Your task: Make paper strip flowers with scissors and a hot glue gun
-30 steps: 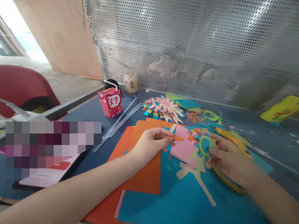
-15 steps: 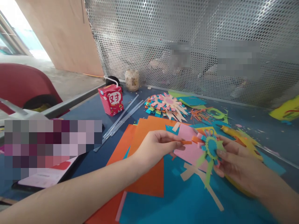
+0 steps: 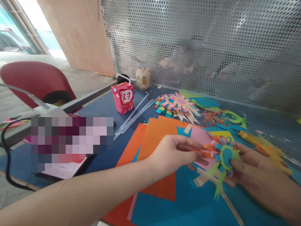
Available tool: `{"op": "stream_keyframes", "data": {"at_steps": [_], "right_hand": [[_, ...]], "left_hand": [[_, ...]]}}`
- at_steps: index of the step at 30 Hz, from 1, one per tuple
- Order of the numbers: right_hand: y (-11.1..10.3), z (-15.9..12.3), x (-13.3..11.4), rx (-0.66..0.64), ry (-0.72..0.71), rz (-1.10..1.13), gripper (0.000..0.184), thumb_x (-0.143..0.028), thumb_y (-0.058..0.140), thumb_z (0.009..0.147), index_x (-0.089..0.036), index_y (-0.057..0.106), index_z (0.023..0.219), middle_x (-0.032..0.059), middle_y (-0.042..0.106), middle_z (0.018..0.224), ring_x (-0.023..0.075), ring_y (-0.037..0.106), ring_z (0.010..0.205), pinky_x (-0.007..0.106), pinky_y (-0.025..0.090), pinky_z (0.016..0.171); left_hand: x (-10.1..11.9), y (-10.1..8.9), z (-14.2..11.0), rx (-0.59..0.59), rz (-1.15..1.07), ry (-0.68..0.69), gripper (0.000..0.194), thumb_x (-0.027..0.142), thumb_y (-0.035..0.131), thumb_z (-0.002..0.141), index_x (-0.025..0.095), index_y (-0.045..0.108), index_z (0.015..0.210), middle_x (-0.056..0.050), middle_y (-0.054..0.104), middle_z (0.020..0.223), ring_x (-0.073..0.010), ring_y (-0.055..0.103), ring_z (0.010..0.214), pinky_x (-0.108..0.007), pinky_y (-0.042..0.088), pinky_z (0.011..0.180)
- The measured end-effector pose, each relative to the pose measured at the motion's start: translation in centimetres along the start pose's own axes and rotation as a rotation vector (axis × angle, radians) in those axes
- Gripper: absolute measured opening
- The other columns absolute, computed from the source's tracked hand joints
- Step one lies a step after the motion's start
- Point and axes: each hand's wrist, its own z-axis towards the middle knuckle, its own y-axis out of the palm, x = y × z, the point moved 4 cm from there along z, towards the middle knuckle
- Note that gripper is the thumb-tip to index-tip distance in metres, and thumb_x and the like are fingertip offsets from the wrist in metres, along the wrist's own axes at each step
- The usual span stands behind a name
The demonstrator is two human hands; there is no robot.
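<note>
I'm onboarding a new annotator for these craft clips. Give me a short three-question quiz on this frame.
1. True or false: the right hand holds the paper flower with the blue centre.
2. What does the left hand pinch? A) a glue stick B) an orange paper strip C) scissors
3. What stands between the red drink carton and the mesh panel, to the carton's right?

Key: 1 true. 2 B. 3 a small jar.

The red drink carton (image 3: 123, 97) reads "又寸".
</note>
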Motion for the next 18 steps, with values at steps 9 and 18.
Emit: {"op": "stream_keyframes", "data": {"at_steps": [9,18], "right_hand": [[-0.54,0.35,0.21,0.013,-0.059,-0.035,0.042,-0.032,0.081,0.053,-0.03,0.064,0.092,-0.0002,0.061,0.068,0.016,0.057,0.05,0.028,0.053,0.039],[-0.41,0.42,0.14,-0.003,-0.05,-0.033,0.042,-0.033,0.081,0.054,-0.032,0.064,0.093,-0.0007,0.063,0.075,0.0155,0.059,0.052,0.028,0.055,0.042]], "left_hand": [[0.69,0.08,-0.34,-0.001,-0.014,-0.015,0.045,0.009,0.065,0.067,0.011,0.06,0.111,-0.01,0.073,0.081,-0.0231,0.07,0.077,-0.022,0.05,0.053],[0.65,0.46,-0.47,0.017,-0.095,-0.119,0.04,0.006,0.068,0.066,0.014,0.064,0.106,-0.001,0.07,0.067,-0.0121,0.067,0.065,-0.019,0.048,0.056]]}}
